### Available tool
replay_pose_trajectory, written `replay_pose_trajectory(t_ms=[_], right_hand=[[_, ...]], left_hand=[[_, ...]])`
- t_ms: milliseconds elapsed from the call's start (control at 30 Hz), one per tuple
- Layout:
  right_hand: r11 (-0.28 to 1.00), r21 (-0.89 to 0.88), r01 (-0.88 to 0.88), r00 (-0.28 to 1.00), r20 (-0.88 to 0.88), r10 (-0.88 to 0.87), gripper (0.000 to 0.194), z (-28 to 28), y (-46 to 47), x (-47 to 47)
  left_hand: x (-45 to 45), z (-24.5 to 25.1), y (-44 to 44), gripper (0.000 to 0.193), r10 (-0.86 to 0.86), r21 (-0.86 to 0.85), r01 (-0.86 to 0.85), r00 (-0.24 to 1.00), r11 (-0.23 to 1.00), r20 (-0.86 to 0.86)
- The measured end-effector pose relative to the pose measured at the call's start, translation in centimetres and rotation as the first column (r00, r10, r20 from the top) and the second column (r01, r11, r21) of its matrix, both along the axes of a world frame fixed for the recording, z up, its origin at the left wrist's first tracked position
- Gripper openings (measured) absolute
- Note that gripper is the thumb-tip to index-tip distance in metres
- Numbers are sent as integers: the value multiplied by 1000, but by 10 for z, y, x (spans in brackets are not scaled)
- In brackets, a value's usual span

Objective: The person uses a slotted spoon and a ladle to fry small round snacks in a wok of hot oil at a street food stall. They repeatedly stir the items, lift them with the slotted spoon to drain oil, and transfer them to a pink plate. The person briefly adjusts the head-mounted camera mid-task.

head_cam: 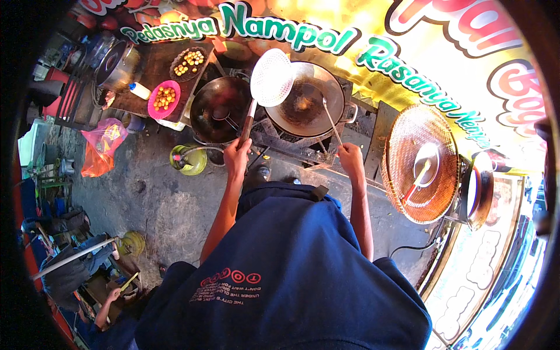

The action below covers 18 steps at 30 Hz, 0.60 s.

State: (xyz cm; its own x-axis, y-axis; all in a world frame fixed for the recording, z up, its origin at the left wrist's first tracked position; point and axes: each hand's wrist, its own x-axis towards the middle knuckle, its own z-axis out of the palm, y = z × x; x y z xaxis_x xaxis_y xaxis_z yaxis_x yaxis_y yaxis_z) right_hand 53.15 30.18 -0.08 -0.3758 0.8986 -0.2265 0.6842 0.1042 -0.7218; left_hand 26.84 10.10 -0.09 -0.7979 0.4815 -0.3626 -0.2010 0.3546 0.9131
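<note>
My left hand grips the wooden handle of a large perforated skimmer. Its pale round head is raised between two woks and overlaps the left rim of the right-hand one. In my right hand is a thin long-handled utensil, its tip reaching into that right-hand wok. Brownish liquid or residue shows at the wok's bottom; which of these, I cannot tell. The darker wok on the left holds another wire-handled tool, partly sunk in dark contents.
At left, a wooden table bears a pink plate and a dark tray of small round balls, plus a lidded pot. A gas cylinder stands below. A woven basket is at right. Another person's hand shows lower left.
</note>
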Motion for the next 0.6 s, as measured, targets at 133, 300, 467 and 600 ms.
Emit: replay_pose_trajectory(t_ms=[133, 300, 467, 600], right_hand=[[998, 52, -26, 999, 46, 24, 26, -2, 0, -8], [987, 120, 111, 994, -5, -111, 26, -2, 1, -9], [984, 130, 124, 992, 12, -126, 25, -1, 7, -2], [989, 91, 113, 993, 28, -116, 25, -1, 5, 1]], left_hand=[[1, -1, 0, 26, 3, 10, -3, 1000, 1000, -5], [2, -2, -5, 26, 10, 13, -10, 1000, 1000, -3], [5, -3, -9, 25, 14, 18, -14, 1000, 1000, 7], [6, -3, -8, 25, 22, 11, -22, 1000, 1000, 20]])
